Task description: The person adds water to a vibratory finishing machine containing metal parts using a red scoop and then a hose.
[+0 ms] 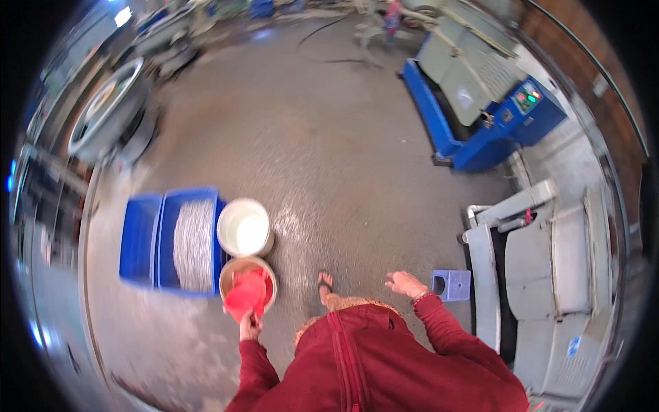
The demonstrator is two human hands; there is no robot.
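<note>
My left hand (pixel 250 327) grips a red plastic scoop (pixel 245 298) by its near end. The scoop is over a beige bucket (pixel 274 294), covering part of its mouth; more red plastic (pixel 259 276) shows inside. Directly beyond stands a second, whitish bucket (pixel 246 228) with a pale bottom or content. My right hand (pixel 405 283) hangs free out to the right with fingers loosely extended, holding nothing. It is nearest to a small lilac plastic stool (pixel 452 285) on the floor.
Left of the buckets stand a blue bin (pixel 187 191) filled with thin silvery pieces and another blue bin (pixel 141 237). Grey machines (pixel 549 268) line the right, one with a blue base (pixel 473 151). A round machine bowl (pixel 110 110) stands far left. A dark hose (pixel 329 60) lies across the wet-looking floor.
</note>
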